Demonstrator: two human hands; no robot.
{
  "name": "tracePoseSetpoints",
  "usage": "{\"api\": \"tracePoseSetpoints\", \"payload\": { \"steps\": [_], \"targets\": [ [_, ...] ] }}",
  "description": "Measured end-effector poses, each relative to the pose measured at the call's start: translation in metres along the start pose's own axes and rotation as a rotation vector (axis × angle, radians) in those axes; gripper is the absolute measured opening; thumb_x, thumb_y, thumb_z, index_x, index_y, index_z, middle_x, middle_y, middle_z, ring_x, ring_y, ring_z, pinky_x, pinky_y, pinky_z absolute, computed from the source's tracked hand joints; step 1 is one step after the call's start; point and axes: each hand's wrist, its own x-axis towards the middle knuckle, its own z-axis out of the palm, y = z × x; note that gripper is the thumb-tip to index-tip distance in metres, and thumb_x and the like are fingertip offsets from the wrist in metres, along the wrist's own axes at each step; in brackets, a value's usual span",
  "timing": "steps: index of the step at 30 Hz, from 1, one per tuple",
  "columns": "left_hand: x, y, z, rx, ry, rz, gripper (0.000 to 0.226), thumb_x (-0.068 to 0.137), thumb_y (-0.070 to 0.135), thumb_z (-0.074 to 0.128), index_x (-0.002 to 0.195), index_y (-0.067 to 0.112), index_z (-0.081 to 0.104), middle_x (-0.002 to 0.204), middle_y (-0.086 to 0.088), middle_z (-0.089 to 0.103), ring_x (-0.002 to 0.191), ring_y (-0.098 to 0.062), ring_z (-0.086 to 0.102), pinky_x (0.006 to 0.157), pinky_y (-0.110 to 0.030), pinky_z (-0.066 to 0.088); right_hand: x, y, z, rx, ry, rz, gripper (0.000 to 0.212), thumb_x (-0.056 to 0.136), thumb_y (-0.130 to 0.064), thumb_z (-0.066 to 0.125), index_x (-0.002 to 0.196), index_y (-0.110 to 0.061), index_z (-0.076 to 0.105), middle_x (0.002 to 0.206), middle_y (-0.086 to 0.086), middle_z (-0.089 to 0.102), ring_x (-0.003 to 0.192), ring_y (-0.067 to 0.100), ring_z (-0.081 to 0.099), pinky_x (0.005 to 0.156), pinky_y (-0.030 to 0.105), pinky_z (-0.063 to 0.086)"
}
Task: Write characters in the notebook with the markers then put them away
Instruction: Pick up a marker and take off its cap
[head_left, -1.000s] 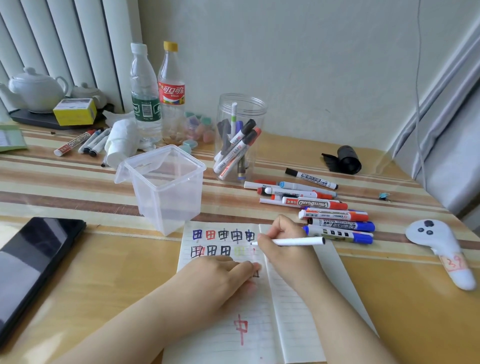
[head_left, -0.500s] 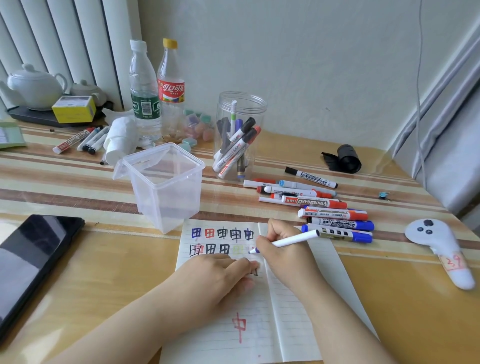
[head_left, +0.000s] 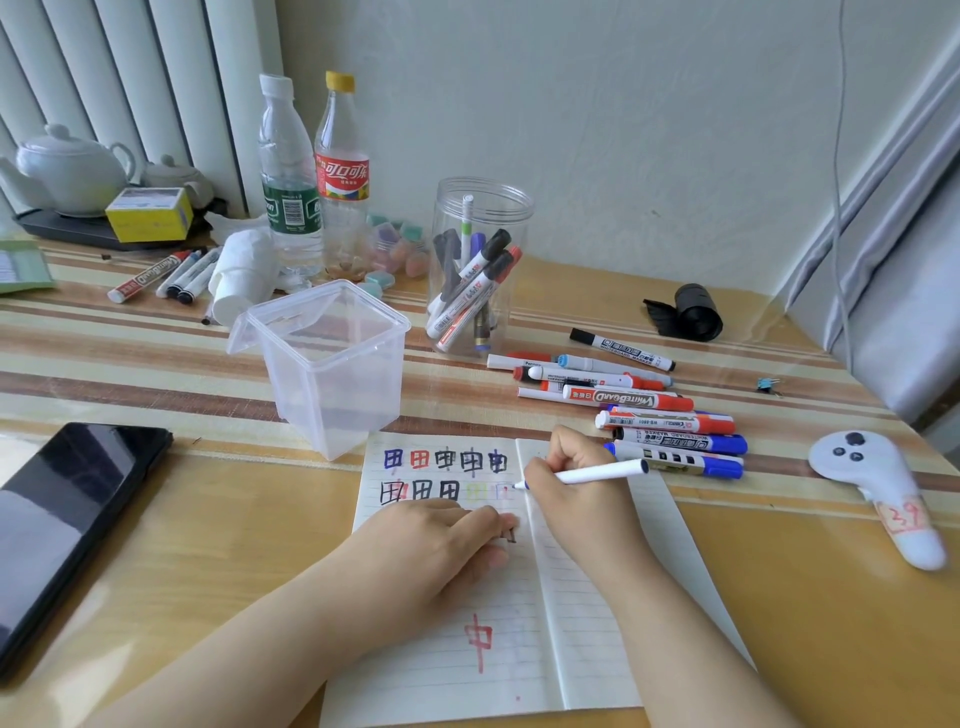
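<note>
While markers stand in the jar (head_left: 483, 218), the right hand (head_left: 576, 483) grips a pen (head_left: 597, 473), left hand (head_left: 441, 545) flat on the notebook (head_left: 597, 649).

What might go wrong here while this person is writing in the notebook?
The left hand rests flat on the notebook, partly over a black character, so fresh ink may smear. The right hand grips a thin blue pen close to loose markers; a nudge might roll them. The empty plastic container stands near the page and looks easy to tip.
</note>
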Motion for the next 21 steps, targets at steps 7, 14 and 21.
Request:
{"api": "tracePoseSetpoints", "payload": {
  "steps": [7,14,21],
  "targets": [
    [0.0002,0.0003,-0.0011,-0.002,-0.001,0.003,0.035,0.096,0.035,0.033,0.111,0.016,0.059,0.071,0.007,0.062,0.065,-0.011,0.057,0.051,-0.025,0.047,-0.0019,-0.0005,0.0004,0.013,-0.010,0.001,0.041,0.080,0.002,0.058,0.054,-0.015,0.030,0.046,-0.009,0.029,0.046,0.007,0.027,0.044,0.019,0.024],
    [-0.0003,-0.0012,-0.0001,-0.018,-0.010,0.006,0.038,0.097,0.035,0.030,0.113,0.016,0.058,0.073,0.006,0.063,0.066,-0.013,0.057,0.053,-0.025,0.048,-0.0008,-0.0001,0.0010,0.024,-0.020,-0.008,0.039,0.080,0.002,0.056,0.056,-0.014,0.031,0.049,-0.005,0.030,0.047,0.007,0.027,0.044,0.018,0.023],
    [-0.0018,-0.0022,0.0009,-0.050,-0.014,-0.001,0.038,0.097,0.037,0.029,0.115,0.016,0.056,0.074,0.004,0.063,0.067,-0.015,0.059,0.053,-0.029,0.049,-0.0004,0.0011,0.0016,0.015,-0.036,-0.004,0.040,0.080,0.001,0.057,0.055,-0.015,0.030,0.045,-0.009,0.028,0.045,0.007,0.026,0.044,0.018,0.023]
  ]
}}
